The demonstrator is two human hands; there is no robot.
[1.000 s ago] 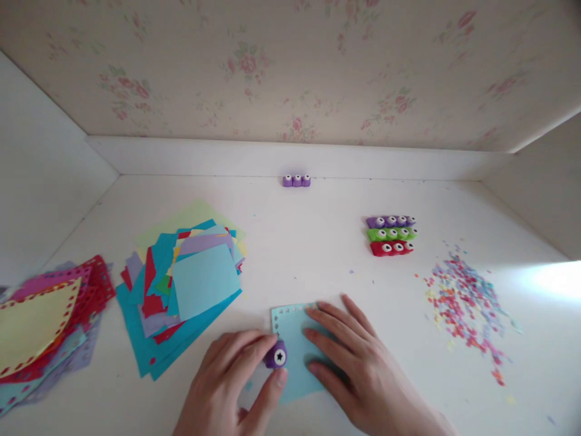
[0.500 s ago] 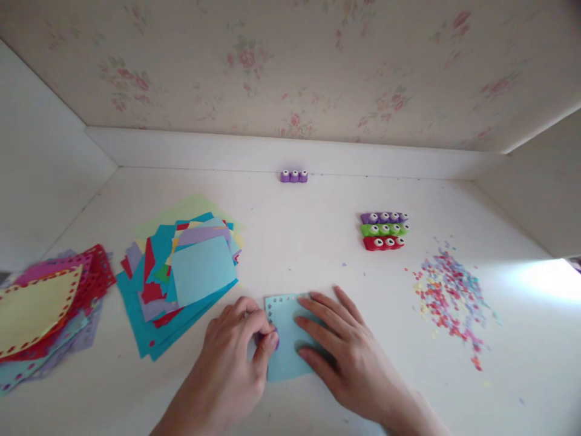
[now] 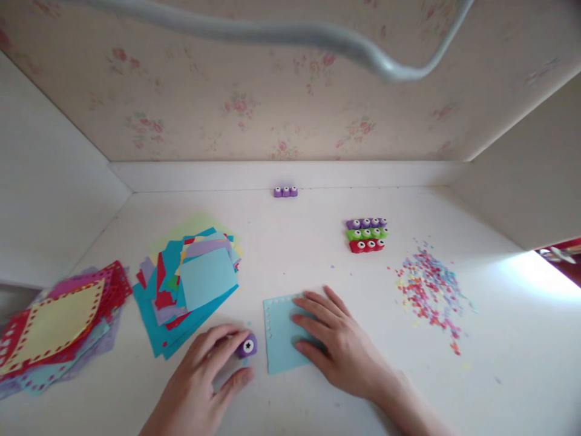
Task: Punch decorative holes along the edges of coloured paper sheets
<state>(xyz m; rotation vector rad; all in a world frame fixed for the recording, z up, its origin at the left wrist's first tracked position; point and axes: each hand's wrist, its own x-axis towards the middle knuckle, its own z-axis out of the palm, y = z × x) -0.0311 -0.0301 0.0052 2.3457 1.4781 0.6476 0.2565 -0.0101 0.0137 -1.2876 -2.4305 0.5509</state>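
Observation:
A light blue sheet of paper (image 3: pixel 285 345) lies in front of me, with small punched holes along its top edge and the upper part of its left edge. My right hand (image 3: pixel 338 339) rests flat on its right side, fingers spread. Just left of the sheet, apart from it, is a purple craft punch (image 3: pixel 247 346) with a dark star on its white top. My left hand (image 3: pixel 209 369) is beside the punch, index fingertip touching its upper left side. The left thumb is apart from the punch, below it. Small blue paper bits lie near the punch.
Coloured sheets (image 3: pixel 209 281) are stacked at left, beside a pile of hole-edged sheets (image 3: pixel 63 327). Rows of purple, green and red punches (image 3: pixel 367 235) stand at right, near scattered confetti (image 3: pixel 429 284). More purple punches (image 3: pixel 285 192) stand by the wall. A pale cable (image 3: pixel 272 31) crosses above.
My left hand has moved the punch left, off the paper's edge, and its thumb has come away. The right hand stays on the sheet. The view has tilted up, bringing in the cable.

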